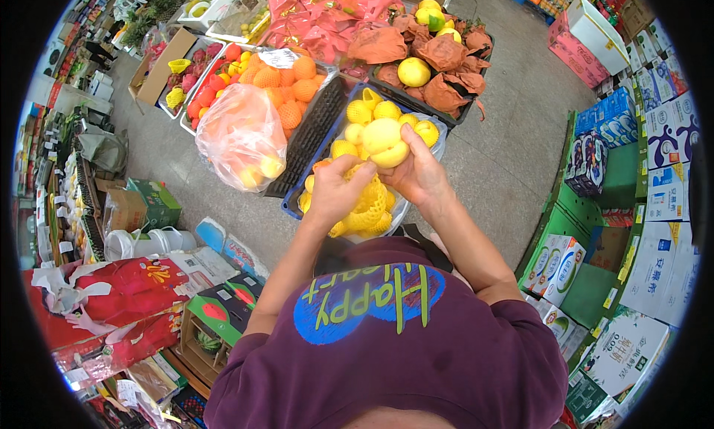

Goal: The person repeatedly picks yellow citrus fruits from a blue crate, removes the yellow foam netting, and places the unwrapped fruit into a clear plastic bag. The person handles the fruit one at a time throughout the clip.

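My right hand (418,167) holds a round yellow fruit (385,142) over a crate. Close beside it on the left, my left hand (341,190) pinches a yellow foam net sleeve (369,201), which hangs below its fingers. Beneath both hands is a blue-rimmed crate (290,201) lined with clear plastic, holding several yellow fruits (386,110), many in foam nets. A clear plastic bag (240,136) with yellow fruit inside rests to the left, against a crate of orange-netted fruit (290,112).
A black crate (454,117) with pomelo-like fruit in brown-red paper stands at the back right. Red plastic packages (312,16) lie behind. Green shelving (558,217) with cartons runs along the right. White buckets (148,243) and stacked boxes stand at the left.
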`<state>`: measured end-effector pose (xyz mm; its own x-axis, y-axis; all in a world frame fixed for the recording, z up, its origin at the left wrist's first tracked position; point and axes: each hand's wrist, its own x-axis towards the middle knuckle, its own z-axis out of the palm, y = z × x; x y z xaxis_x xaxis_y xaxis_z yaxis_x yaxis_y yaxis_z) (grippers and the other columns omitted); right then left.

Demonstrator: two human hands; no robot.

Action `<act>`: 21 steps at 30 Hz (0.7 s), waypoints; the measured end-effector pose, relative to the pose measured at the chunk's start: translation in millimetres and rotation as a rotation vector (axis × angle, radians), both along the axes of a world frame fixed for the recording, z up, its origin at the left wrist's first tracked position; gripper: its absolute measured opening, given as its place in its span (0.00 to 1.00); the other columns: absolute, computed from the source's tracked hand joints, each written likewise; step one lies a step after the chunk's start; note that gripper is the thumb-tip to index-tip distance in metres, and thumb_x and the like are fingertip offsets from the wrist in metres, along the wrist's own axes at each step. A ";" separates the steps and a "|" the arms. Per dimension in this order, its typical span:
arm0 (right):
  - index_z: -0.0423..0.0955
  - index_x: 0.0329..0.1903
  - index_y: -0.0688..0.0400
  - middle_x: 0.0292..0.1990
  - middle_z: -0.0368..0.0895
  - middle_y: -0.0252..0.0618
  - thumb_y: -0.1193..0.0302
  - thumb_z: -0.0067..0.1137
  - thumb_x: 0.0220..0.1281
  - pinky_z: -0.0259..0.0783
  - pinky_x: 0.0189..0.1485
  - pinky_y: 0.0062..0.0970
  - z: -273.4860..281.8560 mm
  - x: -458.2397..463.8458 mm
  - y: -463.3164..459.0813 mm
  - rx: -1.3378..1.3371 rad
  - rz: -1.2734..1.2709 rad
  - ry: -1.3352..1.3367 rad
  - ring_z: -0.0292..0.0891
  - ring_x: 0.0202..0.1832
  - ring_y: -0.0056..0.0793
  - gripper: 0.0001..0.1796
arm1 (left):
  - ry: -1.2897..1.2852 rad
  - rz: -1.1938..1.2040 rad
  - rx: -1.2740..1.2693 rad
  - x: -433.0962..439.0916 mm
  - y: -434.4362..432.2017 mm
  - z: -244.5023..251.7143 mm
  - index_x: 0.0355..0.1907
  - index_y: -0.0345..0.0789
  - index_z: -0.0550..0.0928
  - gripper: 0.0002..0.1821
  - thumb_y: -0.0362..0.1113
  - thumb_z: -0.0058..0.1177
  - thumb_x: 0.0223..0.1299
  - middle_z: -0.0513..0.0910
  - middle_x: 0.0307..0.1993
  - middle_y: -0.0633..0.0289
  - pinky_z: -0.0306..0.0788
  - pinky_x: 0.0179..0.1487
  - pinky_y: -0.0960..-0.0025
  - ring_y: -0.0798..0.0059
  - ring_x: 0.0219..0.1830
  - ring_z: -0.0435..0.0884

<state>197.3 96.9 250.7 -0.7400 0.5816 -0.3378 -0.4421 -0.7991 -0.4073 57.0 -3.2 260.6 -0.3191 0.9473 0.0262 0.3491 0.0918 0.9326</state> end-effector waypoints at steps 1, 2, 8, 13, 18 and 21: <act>0.68 0.57 0.52 0.51 0.78 0.37 0.49 0.46 0.69 0.70 0.51 0.39 -0.7 -0.6 -1.3 0.027 -0.006 -0.024 0.76 0.49 0.35 0.24 | 0.067 0.056 -0.007 1.7 1.9 1.9 0.42 0.26 0.80 0.15 0.38 0.57 0.60 0.82 0.28 0.65 0.72 0.35 0.76 0.83 0.28 0.77; 0.68 0.56 0.52 0.49 0.79 0.38 0.49 0.46 0.69 0.72 0.49 0.41 -1.7 -1.0 -2.5 0.045 -0.019 -0.061 0.77 0.48 0.36 0.24 | 0.138 0.114 0.000 3.5 4.3 2.9 0.43 0.26 0.80 0.16 0.39 0.58 0.60 0.81 0.28 0.65 0.72 0.35 0.75 0.83 0.28 0.77; 0.69 0.55 0.52 0.47 0.80 0.35 0.47 0.43 0.69 0.74 0.44 0.36 -6.8 3.7 -4.5 0.007 0.039 0.031 0.77 0.47 0.29 0.24 | 0.089 0.057 0.091 2.1 4.6 9.4 0.53 0.28 0.76 0.23 0.34 0.61 0.56 0.79 0.29 0.67 0.70 0.35 0.79 0.86 0.30 0.73; 0.70 0.56 0.51 0.49 0.80 0.35 0.46 0.41 0.68 0.73 0.50 0.40 0.2 6.6 -8.3 -0.184 0.108 0.047 0.77 0.49 0.32 0.26 | -0.020 -0.006 0.028 1.8 -0.6 15.7 0.56 0.29 0.76 0.29 0.35 0.64 0.50 0.84 0.39 0.52 0.74 0.46 0.71 0.75 0.40 0.81; 0.71 0.57 0.50 0.51 0.79 0.34 0.44 0.37 0.68 0.71 0.56 0.39 11.9 7.6 -18.7 -0.217 0.179 0.026 0.75 0.51 0.34 0.29 | -0.180 -0.075 0.067 4.3 -4.1 17.1 0.60 0.29 0.73 0.31 0.31 0.64 0.50 0.83 0.44 0.55 0.73 0.51 0.72 0.77 0.46 0.80; 0.71 0.57 0.50 0.51 0.78 0.34 0.43 0.35 0.68 0.71 0.55 0.37 13.4 7.0 -20.4 -0.196 0.194 0.040 0.75 0.52 0.33 0.29 | -0.199 -0.073 0.080 4.5 -6.0 15.6 0.60 0.28 0.73 0.31 0.31 0.63 0.50 0.83 0.44 0.55 0.72 0.52 0.72 0.76 0.47 0.80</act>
